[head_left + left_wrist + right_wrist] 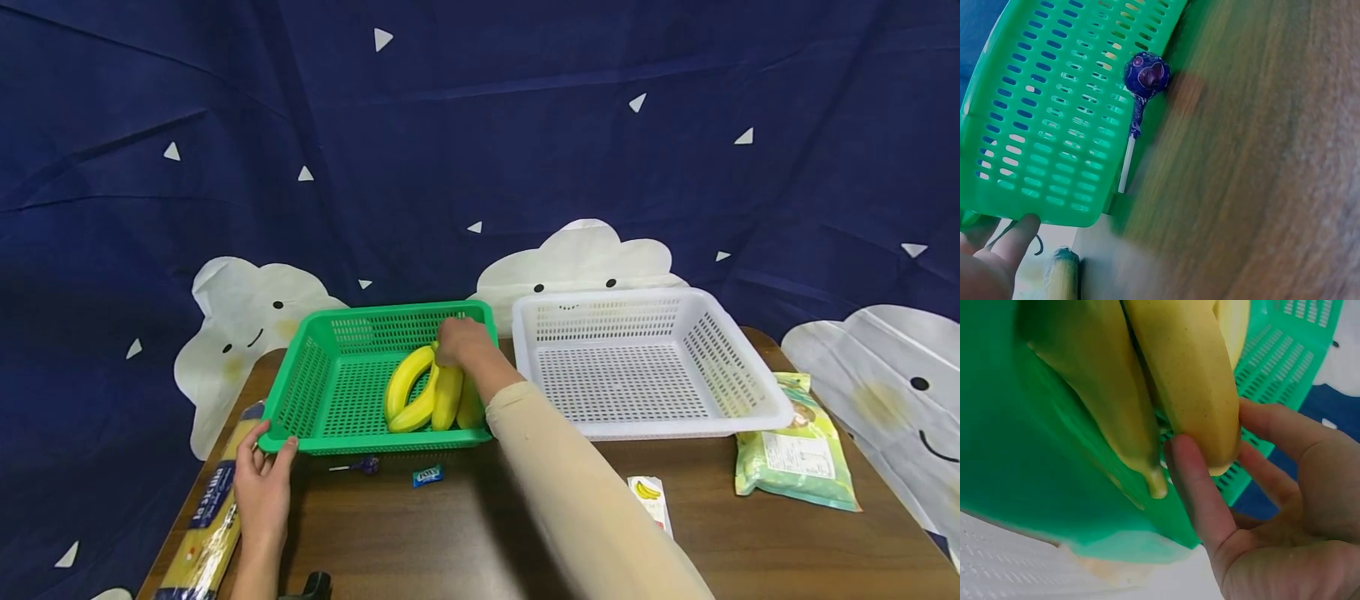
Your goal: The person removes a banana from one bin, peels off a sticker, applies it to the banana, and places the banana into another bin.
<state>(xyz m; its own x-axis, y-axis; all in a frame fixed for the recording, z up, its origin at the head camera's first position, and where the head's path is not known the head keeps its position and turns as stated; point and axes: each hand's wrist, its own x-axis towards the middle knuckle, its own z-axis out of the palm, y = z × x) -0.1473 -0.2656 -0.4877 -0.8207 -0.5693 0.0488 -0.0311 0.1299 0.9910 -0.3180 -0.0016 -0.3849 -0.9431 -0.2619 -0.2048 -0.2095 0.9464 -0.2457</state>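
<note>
A cream sleeve (592,492) crosses the worktop (405,542) nearest. At left, the left hand (262,479) curls round a corner of the green basket (300,375); bananas (447,398) lie in its right part; the right hand (461,340) pinches one's end, fingers parted to its thickness. Lifting or placing seems underway; next needs a secure hold.

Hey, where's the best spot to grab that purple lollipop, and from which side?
Take the lollipop by its round head, probably pinching from above on the near side: the head is its bulkiest part, the white stick is thin, and the green basket stands close behind.
</note>
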